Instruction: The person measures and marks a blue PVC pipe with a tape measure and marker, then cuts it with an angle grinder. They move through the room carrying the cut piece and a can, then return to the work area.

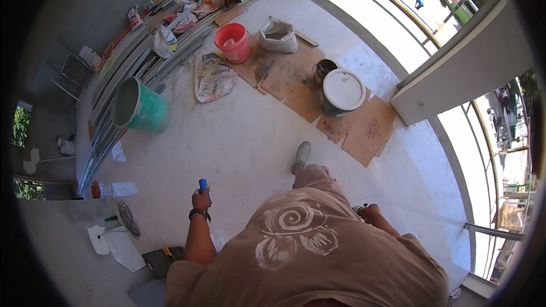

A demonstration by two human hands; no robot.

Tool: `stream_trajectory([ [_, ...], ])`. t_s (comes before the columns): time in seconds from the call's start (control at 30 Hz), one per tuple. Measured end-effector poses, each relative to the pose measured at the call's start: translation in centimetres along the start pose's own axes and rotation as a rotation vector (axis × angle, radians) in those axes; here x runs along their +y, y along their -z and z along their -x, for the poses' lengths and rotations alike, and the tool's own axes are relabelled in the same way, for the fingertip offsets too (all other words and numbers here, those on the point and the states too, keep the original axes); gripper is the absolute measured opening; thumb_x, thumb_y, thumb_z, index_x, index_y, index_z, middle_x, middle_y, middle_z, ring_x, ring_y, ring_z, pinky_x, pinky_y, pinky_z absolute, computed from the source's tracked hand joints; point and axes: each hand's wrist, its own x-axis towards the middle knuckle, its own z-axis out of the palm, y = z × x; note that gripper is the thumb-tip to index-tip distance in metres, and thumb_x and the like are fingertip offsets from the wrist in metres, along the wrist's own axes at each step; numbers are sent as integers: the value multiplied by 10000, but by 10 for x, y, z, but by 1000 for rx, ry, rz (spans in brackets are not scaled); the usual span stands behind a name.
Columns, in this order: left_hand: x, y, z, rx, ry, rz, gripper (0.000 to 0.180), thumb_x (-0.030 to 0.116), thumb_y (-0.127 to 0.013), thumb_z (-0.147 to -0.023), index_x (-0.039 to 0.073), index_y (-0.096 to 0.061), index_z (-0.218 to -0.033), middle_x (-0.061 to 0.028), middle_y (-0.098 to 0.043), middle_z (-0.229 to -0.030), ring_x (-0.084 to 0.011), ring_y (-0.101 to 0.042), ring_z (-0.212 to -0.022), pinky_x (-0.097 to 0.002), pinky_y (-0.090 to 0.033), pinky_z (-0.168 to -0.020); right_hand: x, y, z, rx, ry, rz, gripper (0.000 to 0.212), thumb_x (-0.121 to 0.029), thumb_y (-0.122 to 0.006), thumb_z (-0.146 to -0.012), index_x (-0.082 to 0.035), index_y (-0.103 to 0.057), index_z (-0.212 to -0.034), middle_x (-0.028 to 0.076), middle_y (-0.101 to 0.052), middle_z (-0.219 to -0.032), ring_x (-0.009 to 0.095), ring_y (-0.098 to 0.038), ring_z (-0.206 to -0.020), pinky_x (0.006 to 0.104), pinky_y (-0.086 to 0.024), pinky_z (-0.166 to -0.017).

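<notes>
A pale, dusty concrete floor (pixel 244 142) is stretching across a half-open room, with sunlight pouring in past a curved railing (pixel 398 5) along the far and right edges. Flattened cardboard sheets (pixel 364 131) are lying toward the far right of the floor, carrying a large bucket with a white lid (pixel 343 91) and, just beside it, a small dark can (pixel 324 69). A red bucket (pixel 233 42) is sitting farther back, near a grey sack (pixel 278 35) and a printed bag (pixel 213 77) lying flat. A green bucket (pixel 139 108) is tipping on its side against long metal rails (pixel 114 119) running along the left edge.

The person is standing near the floor's near edge, one grey shoe (pixel 301 156) stepping forward. The left hand (pixel 201 199) is wrapping its fingers tight around a blue handle (pixel 203 184), which is sticking upright out of the fist; only its short, rounded top is showing. The right hand (pixel 368 213) is curling into a loose fist at the hip; whether it is gripping anything I cannot tell.
</notes>
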Motion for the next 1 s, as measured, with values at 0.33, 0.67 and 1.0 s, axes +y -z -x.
stream_trajectory([
  [0.33,107,-111,-97,-257,105,-366,571,453,-746,-841,-74,-653,-1041,-143,-677,-748,-243,-671,-555,-380,-532,-505,-245,135,-115,113,74,-140,224,-201,-729,-765,17,-744,-811,147,-732,-771,251,-707,-661,382,-555,-601],
  [0.67,293,-198,-288,-341,245,-537,595,482,-741,-842,-59,-667,-1080,-165,-705,-789,-266,-698,-616,-398,-545,-526,-477,285,-166,195,103,-503,221,-140,-705,-758,48,-736,-870,142,-709,-763,227,-679,-646,372,-525,-579],
  [1.0,740,-278,-500,-144,-222,-127,510,405,-731,-880,-67,-685,-1067,-142,-678,-780,-244,-673,-601,-358,-511,-518,-613,342,-252,-112,24,43,317,-244,-732,-801,51,-742,-918,178,-745,-871,268,-739,-777,397,-551,-641],
])
